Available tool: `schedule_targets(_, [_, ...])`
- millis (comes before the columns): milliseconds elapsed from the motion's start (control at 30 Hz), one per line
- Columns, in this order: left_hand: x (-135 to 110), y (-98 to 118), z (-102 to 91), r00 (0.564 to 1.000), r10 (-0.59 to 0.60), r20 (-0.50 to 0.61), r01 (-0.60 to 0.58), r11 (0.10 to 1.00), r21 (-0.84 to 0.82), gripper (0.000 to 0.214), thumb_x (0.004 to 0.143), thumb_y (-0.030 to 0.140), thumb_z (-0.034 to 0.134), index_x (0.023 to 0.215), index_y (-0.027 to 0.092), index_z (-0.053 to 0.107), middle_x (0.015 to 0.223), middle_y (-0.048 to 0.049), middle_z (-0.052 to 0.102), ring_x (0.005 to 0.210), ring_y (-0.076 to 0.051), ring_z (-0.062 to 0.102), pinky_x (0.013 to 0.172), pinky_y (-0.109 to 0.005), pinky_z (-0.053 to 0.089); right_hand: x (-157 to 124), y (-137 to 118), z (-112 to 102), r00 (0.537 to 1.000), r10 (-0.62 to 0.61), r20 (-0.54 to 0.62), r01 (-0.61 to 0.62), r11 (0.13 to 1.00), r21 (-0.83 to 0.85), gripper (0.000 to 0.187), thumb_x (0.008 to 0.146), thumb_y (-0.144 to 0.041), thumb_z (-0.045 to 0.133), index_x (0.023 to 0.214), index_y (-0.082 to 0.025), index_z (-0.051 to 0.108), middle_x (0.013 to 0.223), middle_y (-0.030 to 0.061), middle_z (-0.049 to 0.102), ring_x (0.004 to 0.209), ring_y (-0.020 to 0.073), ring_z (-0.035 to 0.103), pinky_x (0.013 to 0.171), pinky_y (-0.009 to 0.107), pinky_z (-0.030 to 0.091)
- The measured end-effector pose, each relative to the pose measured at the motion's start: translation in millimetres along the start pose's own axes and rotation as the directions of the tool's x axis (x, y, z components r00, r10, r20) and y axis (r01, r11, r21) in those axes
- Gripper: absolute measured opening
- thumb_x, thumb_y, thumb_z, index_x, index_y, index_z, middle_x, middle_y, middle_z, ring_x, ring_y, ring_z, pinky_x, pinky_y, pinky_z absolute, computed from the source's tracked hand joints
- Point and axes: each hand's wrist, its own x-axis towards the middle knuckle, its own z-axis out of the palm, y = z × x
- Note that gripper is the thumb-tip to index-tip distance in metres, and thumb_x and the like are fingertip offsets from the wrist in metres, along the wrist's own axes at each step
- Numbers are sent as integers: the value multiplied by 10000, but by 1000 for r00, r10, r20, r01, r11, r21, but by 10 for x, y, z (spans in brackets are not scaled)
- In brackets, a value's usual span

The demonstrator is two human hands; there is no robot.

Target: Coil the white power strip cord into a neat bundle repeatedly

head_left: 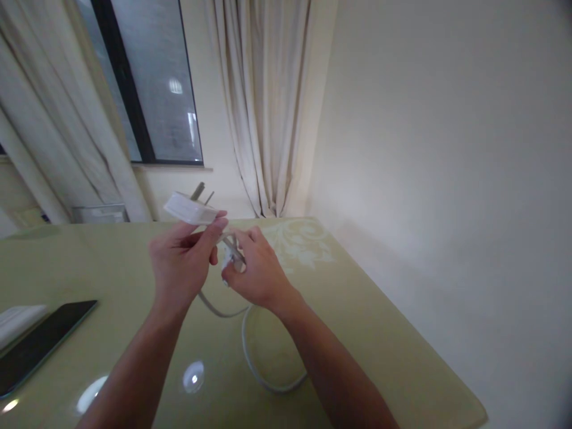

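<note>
My left hand (183, 256) is closed on a flat white plug (190, 208), raised above the table with its metal prongs pointing up. Just beside it, my right hand (259, 268) is closed on a white cable (274, 388) and a small white piece (231, 262) whose kind I cannot make out, partly covered by the fingers. Both hands nearly touch. From them the cable hangs down and curves in a wide loop over the tabletop, passing behind my right forearm.
The pale green glossy table (357, 333) ends at a slanting right edge near the wall (447, 179). A black phone-like slab (49, 339) and a white box (18, 322) lie at the left. Curtains (272, 107) and a window (161, 83) are behind.
</note>
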Motion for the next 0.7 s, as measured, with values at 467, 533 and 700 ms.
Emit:
schedule_targets(467, [246,-32,-201,871,-392,297,484,788,-381,324,800,425,898,935,141,819,765,10,627,416,-1,386,299,-100,235,4,249,-247,744,-661,-101,565,702,-433,305,1060,-256,665,1363,-238,695,1339,85,731,1218,208,673,1051,343,537])
schedule_targets(533, [258,-23,-179,810,-461,363,584,696,-417,297,809,381,892,905,120,789,751,12,610,440,-23,444,310,-103,311,-15,277,-209,627,-762,-158,628,615,-477,304,1057,-297,686,1360,-275,705,1358,46,749,1222,171,687,1028,306,553])
schedule_targets(700, [226,-98,-46,741,-550,385,670,575,-470,192,932,274,777,823,137,701,731,-15,669,571,-92,624,508,-155,555,-74,300,-152,585,-786,-199,674,608,-419,117,1044,-286,705,1140,-235,749,1284,28,808,1219,164,709,1053,302,557])
